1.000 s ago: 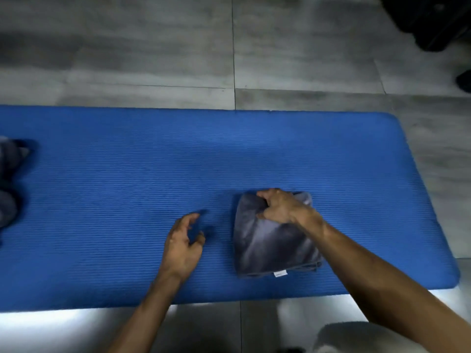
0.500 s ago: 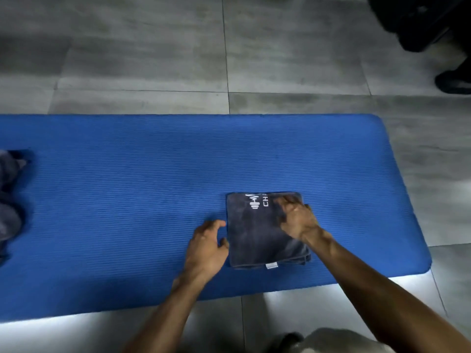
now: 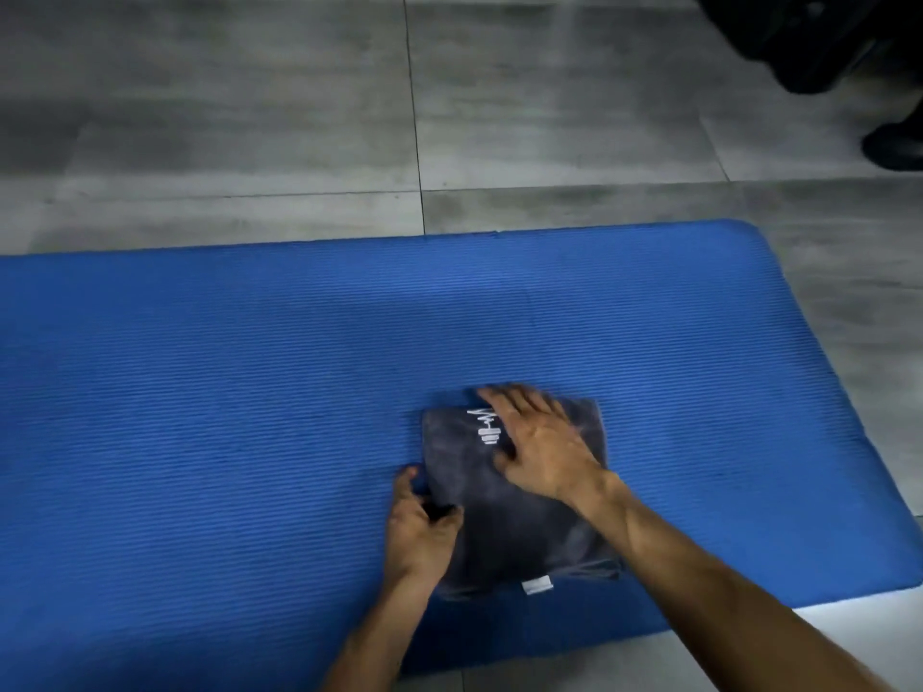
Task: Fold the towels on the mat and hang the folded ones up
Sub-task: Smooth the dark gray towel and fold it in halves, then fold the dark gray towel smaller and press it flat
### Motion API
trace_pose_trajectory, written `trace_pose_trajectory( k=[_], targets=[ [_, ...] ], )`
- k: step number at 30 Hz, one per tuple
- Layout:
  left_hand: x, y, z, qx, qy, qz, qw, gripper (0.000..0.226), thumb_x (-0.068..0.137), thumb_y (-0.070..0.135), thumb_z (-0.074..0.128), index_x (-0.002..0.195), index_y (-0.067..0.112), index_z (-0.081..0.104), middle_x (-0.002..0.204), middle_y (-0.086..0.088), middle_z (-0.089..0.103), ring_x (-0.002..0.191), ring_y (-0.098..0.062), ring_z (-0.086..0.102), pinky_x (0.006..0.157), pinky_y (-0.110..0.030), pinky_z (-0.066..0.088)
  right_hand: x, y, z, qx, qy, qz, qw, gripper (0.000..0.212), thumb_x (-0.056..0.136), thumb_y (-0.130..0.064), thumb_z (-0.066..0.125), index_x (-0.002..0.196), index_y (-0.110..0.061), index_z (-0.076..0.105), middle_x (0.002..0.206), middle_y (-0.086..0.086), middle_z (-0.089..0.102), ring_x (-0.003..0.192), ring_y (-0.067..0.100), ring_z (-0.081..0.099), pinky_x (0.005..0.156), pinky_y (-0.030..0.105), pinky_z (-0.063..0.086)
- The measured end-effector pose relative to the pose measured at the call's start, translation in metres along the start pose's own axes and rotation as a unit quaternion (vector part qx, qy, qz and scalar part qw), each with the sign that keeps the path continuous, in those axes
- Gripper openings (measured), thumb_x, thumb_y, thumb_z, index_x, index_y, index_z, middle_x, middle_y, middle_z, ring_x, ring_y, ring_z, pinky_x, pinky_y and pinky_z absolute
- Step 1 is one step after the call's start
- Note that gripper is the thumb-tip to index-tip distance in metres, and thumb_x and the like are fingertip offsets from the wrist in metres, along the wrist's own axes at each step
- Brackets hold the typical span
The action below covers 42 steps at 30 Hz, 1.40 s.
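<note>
Blue mat [image 3: 249,417]; right hand [image 3: 539,442] flat on folded towel [image 3: 519,531]

Blue mat [image 3: 249,417]: bare ribbed surface to the left of and beyond the folded grey towel [image 3: 519,531], open to a passing hand. The left hand [image 3: 419,531] blocks the towel's left edge; the right hand [image 3: 539,447] covers its far part. Grey tiled floor [image 3: 299,117] beyond; dark objects [image 3: 824,42] stand at the far right corner.
</note>
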<state>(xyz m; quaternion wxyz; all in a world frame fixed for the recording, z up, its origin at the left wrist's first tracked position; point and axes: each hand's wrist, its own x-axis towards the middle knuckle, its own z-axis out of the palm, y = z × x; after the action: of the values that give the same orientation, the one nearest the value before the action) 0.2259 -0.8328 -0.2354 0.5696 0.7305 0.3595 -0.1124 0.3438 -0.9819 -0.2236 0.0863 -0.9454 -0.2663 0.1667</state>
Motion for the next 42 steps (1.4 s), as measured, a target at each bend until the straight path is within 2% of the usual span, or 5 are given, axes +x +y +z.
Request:
trace_pose_trajectory(
  k=[4,10,32,36,42],
  targets=[
    [-0.016,0.028,-0.006,-0.016,-0.089,0.033,0.995,0.049,0.062,0.014,0.068,0.106,0.032,0.054,0.087,0.012,0.07,0.089,-0.008,0.066,0.081,-0.03,0.054,0.026,-0.007,-0.036,0.131,-0.151,-0.038,0.979,0.079,0.075,-0.028,0.07,0.146,-0.024,0.036,0.132,0.0,0.052,0.123,0.014,0.045,0.108,0.03,0.031],
    [-0.08,0.121,-0.062,0.011,-0.123,0.154,0.98,0.047,0.062,0.009,0.065,0.097,0.04,0.058,0.073,0.012,0.06,0.065,-0.009,0.056,0.058,-0.024,0.044,-0.022,-0.02,-0.17,0.357,-0.163,-0.006,0.92,0.028,0.066,-0.007,0.076,0.081,-0.02,0.057,0.077,-0.011,0.052,0.07,-0.003,0.048,0.068,0.018,0.039],
    [-0.397,0.518,-0.279,0.185,-0.145,0.228,0.945,0.058,0.068,0.028,0.068,0.122,0.041,0.053,0.115,0.02,0.062,0.107,-0.007,0.059,0.092,-0.032,0.05,-0.269,-0.197,-0.637,0.561,0.044,0.091,0.822,0.013,0.082,-0.008,0.076,0.085,-0.009,0.063,0.065,0.001,0.056,0.061,0.0,0.05,0.058,0.016,0.043],
    [-0.441,0.583,-0.301,0.207,-0.145,0.285,0.924,0.063,0.073,0.023,0.078,0.129,0.033,0.053,0.109,0.031,0.05,0.11,-0.007,0.053,0.092,-0.021,0.043,-0.296,-0.22,-0.707,0.575,0.082,0.088,0.809,0.021,0.085,-0.01,0.073,0.103,-0.004,0.063,0.091,0.012,0.07,0.089,0.016,0.069,0.082,0.033,0.056],
    [-0.468,0.657,-0.334,0.086,-0.202,0.265,0.939,0.062,0.075,0.04,0.069,0.133,0.044,0.047,0.131,0.019,0.053,0.122,0.005,0.048,0.097,-0.015,0.043,-0.32,-0.235,-0.785,0.6,0.191,0.111,0.769,0.031,0.083,-0.021,0.074,0.11,-0.016,0.059,0.095,0.002,0.073,0.09,0.019,0.069,0.079,0.032,0.053]
  ],
)
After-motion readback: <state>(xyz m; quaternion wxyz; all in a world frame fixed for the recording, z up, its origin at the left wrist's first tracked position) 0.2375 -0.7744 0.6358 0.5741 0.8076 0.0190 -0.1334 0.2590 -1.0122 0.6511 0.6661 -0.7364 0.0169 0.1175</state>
